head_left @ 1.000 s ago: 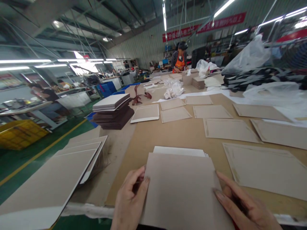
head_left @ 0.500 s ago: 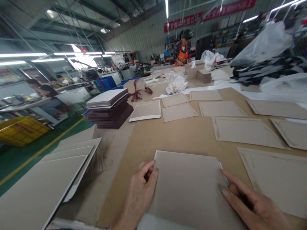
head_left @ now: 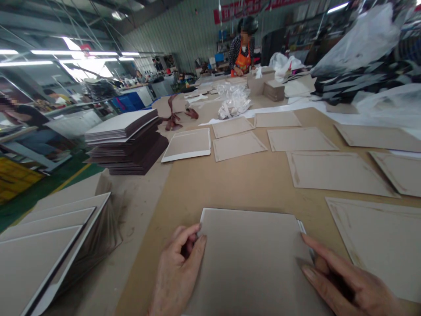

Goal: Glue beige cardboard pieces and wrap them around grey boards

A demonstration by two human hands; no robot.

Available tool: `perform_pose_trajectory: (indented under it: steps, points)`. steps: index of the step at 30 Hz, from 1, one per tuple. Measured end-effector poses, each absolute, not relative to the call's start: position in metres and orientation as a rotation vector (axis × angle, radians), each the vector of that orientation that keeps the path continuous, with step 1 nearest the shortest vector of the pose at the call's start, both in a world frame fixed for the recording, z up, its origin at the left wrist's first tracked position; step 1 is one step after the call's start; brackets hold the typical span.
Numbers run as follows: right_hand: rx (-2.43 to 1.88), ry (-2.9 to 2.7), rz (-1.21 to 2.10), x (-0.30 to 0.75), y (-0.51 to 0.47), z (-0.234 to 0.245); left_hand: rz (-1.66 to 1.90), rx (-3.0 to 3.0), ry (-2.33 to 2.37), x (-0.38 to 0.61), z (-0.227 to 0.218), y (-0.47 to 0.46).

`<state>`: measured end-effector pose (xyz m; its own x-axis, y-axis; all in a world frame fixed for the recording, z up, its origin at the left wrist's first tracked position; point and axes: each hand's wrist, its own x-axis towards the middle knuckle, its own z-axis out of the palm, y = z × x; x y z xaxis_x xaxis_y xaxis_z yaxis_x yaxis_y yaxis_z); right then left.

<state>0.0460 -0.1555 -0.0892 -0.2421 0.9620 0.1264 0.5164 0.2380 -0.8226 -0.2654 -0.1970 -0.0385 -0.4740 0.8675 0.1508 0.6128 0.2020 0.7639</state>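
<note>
A small stack of grey cardboard sheets (head_left: 253, 259) lies flat on the brown table (head_left: 237, 184) right in front of me. My left hand (head_left: 177, 272) grips the stack's left edge, thumb on top and fingers curled under. My right hand (head_left: 342, 281) holds the right edge, with fingers pressed along the side of the sheets. White edges of the lower sheets peek out at the top right corner.
Several single grey sheets (head_left: 332, 169) lie spread over the table ahead and to the right. A pile of dark boards (head_left: 128, 140) stands at the left, and fanned grey sheets (head_left: 49, 228) at the near left. A person in an orange apron (head_left: 241, 52) works at the far end. Plastic bags (head_left: 233, 103) lie beyond.
The top sheet slid forward until it lined up with the sheets beneath, and both hands kept hold of the stack's edges. The camera tilted down and left.
</note>
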Motion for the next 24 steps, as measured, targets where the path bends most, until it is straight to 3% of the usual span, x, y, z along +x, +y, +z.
perform_pose_trajectory:
  steps: [24]
  points:
    - [-1.459, -1.927, 1.038, 0.031, -0.146, -0.049, 1.016, 1.349, 2.282, -0.276, -0.040, -0.196]
